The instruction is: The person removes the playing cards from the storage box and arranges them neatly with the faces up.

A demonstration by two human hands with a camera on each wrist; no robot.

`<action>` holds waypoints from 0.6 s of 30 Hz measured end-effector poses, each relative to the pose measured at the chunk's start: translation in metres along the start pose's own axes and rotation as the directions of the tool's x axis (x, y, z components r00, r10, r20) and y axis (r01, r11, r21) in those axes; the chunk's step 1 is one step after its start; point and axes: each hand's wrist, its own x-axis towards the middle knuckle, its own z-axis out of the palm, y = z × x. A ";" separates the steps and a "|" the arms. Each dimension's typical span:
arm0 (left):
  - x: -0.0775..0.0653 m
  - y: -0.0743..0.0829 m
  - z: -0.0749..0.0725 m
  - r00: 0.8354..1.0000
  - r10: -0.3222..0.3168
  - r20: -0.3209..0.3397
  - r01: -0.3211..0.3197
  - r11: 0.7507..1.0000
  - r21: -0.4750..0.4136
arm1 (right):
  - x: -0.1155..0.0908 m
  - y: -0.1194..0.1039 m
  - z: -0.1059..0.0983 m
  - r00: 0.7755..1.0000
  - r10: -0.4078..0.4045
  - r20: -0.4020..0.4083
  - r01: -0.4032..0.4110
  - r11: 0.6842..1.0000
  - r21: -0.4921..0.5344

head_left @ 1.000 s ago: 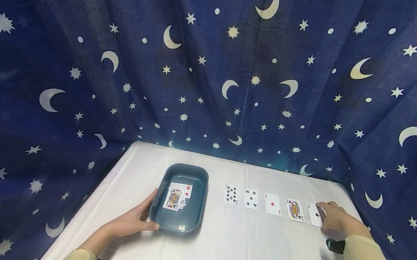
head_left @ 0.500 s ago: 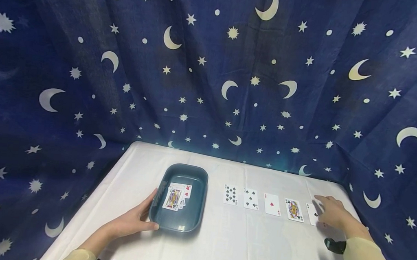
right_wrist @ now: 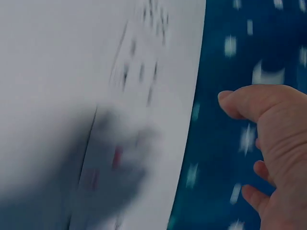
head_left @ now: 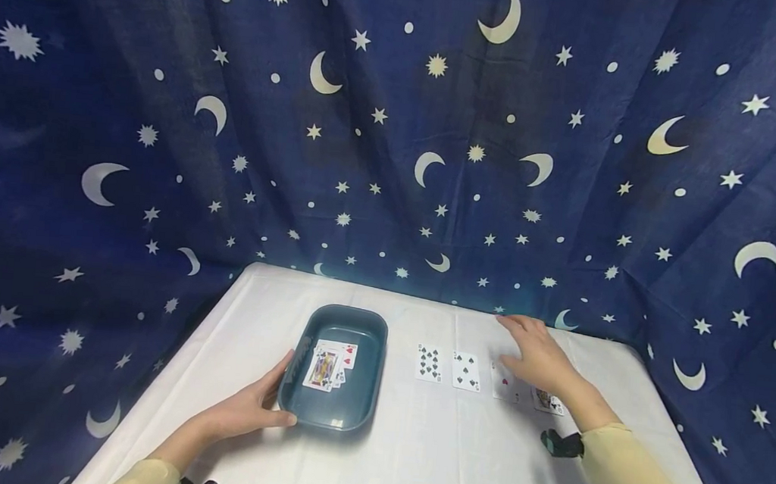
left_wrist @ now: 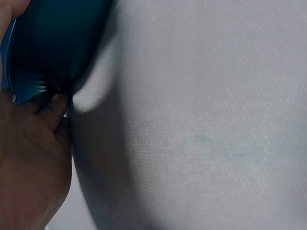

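My left hand (head_left: 248, 412) holds a dark teal tray (head_left: 372, 377) at its near left corner, thumb at the front wall and fingers along the left side. Inside the tray lies a loose pile of playing cards, a face card (head_left: 320, 372) on top. My right hand (head_left: 539, 356) hovers over the card row with nothing in it, thumb and fingers spread apart. Beneath it is the ace of hearts (head_left: 503, 388), partly covered, and a face card (head_left: 548, 403) shows beside it. The forearm hides the row's right end. In the right wrist view the cards are blurred.
Two spade cards, a many-pip card (head_left: 429, 364) and a five of spades (head_left: 467, 372), lie face up between tray and right hand. A white cloth (head_left: 405, 456) covers the table. A blue curtain (head_left: 394, 159) with moons and stars hangs around it.
My right hand has left the ace of clubs at the row's right end and moved left and up, over the ace of hearts. The left hand and tray have not moved.
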 end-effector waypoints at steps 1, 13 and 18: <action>0.000 0.000 0.000 1.000 -0.002 -0.001 0.002 1.000 0.002 | 0.007 -0.014 0.004 0.999 -0.036 -0.010 0.036 0.999 -0.003; 0.003 -0.004 -0.002 1.000 0.014 -0.008 -0.014 1.000 0.018 | 0.062 -0.159 0.046 0.953 -0.287 0.096 0.282 0.957 0.065; 0.002 -0.001 -0.004 1.000 0.030 -0.003 -0.030 0.999 0.023 | 0.074 -0.192 0.062 0.933 -0.325 0.156 0.322 0.946 0.045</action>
